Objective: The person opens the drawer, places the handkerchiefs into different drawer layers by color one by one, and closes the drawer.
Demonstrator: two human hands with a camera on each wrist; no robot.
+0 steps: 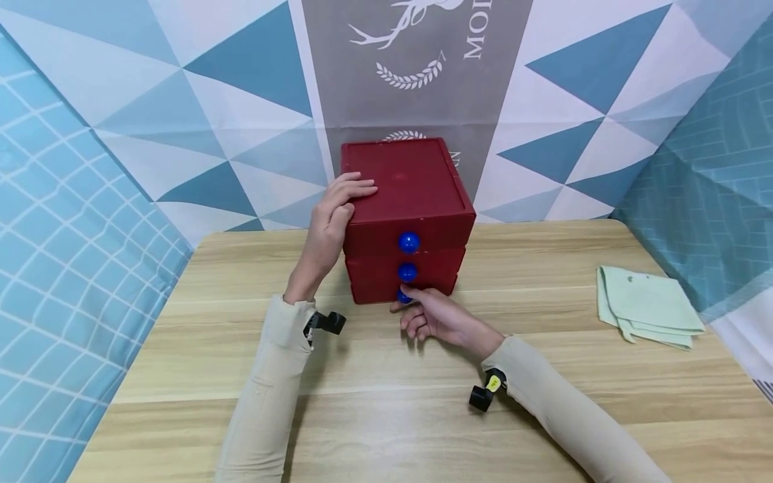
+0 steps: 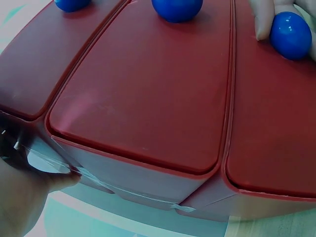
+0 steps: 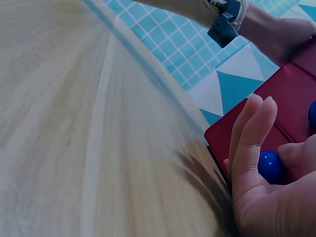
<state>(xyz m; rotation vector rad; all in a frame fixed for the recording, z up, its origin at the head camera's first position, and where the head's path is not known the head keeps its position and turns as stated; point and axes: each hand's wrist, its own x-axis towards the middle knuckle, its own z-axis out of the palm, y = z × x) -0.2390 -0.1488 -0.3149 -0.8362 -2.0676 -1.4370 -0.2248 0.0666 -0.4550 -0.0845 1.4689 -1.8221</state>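
Note:
A red three-drawer box [image 1: 401,184] stands on the table, with a round blue knob on each drawer. My left hand [image 1: 329,225] rests on its top left edge, fingers lying straight across the top and thumb down along the side. With thumb and index finger, my right hand [image 1: 443,318] pinches the lowest knob [image 3: 270,167]; its other fingers stay off the knob. Above that are the middle knob [image 1: 407,272] and the top knob [image 1: 408,242]. In the left wrist view, all three drawer fronts [image 2: 143,94] sit flush in the frame.
A folded pale green cloth [image 1: 649,305] lies at the right of the wooden table [image 1: 374,429]. Behind the box hangs a patterned curtain [image 1: 241,80], and blue checked fabric [image 1: 66,268] borders the left side. Clear tape [image 2: 133,190] runs along the box's side.

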